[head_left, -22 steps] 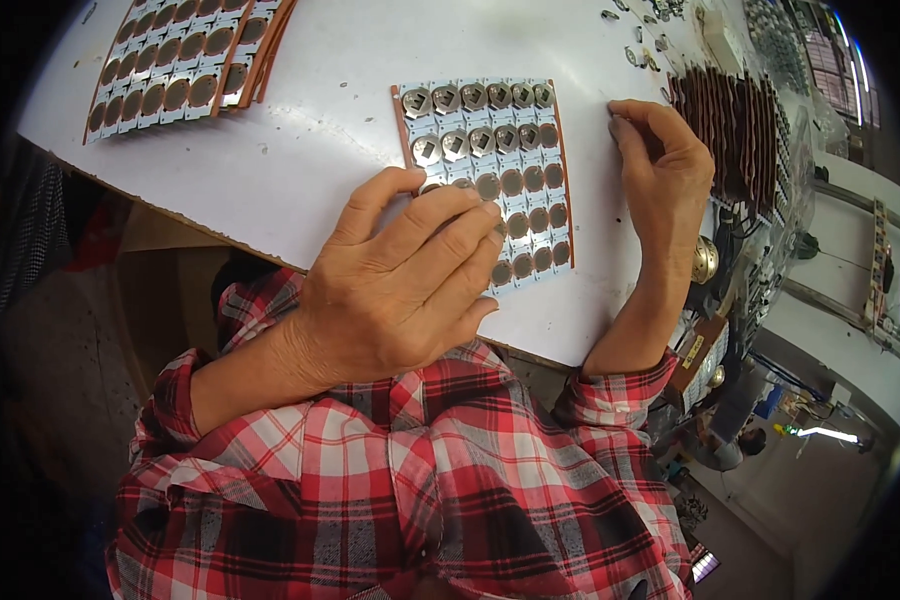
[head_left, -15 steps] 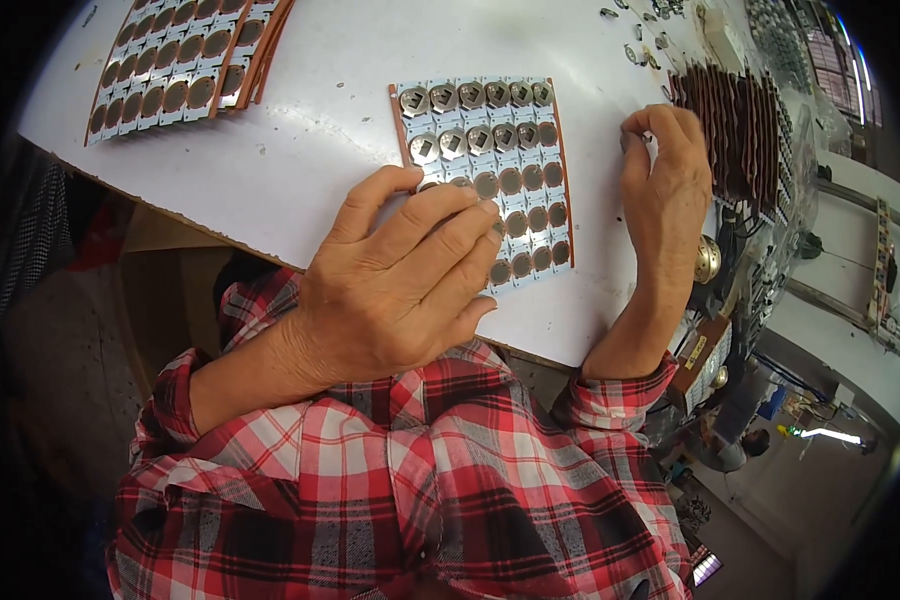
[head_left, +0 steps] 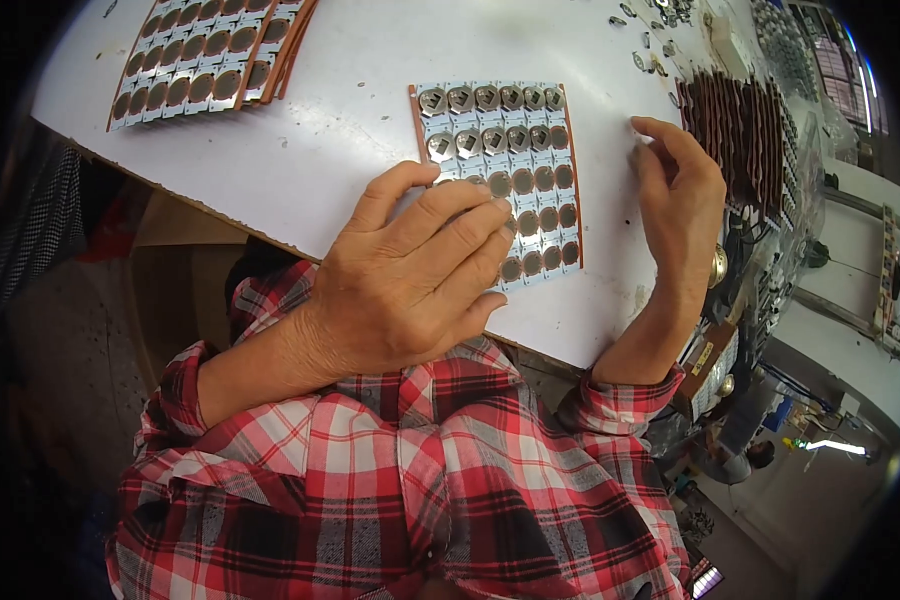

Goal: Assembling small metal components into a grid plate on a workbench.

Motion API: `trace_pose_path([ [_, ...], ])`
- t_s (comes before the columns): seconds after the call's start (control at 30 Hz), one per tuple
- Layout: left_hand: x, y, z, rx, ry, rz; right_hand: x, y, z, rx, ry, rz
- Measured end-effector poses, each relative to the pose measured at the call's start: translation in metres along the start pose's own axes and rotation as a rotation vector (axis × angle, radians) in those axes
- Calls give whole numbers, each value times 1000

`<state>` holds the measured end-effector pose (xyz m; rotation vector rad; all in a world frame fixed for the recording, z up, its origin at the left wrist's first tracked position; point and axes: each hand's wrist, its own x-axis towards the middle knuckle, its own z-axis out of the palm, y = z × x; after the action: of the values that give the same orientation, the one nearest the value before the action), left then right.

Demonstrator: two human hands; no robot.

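Observation:
A light-coloured panel of circuit boards (head_left: 532, 200) lies on the white table, with rows of round brown discs. Its far row and most of the second carry shiny metal battery clips (head_left: 467, 143). My left hand (head_left: 410, 265) rests across the panel's near left part, fingers stretched out, hiding several discs. Off the panel's right edge, my right hand (head_left: 682, 190) hovers with bent fingers, the thumb and index tips close together. Whatever small thing may be between them is too blurred to make out.
More brown-edged panels (head_left: 185, 60) are stacked at the far left. A row of panels (head_left: 735, 140) stands on edge at the right. Loose metal clips (head_left: 655, 60) are scattered at the far right. The table's front edge (head_left: 200, 208) runs close to my body.
The view has shifted slightly, so the panel sits a little further right in it. My right thumb and index have parted a little. The left hand stays on the panel.

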<state>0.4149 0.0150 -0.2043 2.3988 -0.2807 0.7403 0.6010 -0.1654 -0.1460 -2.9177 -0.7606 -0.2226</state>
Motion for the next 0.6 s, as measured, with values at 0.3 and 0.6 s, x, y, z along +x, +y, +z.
trace_pose_path([
  [0.3,0,1,1,4,0,-18,-3,-28,8,1284,-331,28],
  [0.6,0,0,0,-2,6,-19,-3,-27,13,1111,-308,34],
])
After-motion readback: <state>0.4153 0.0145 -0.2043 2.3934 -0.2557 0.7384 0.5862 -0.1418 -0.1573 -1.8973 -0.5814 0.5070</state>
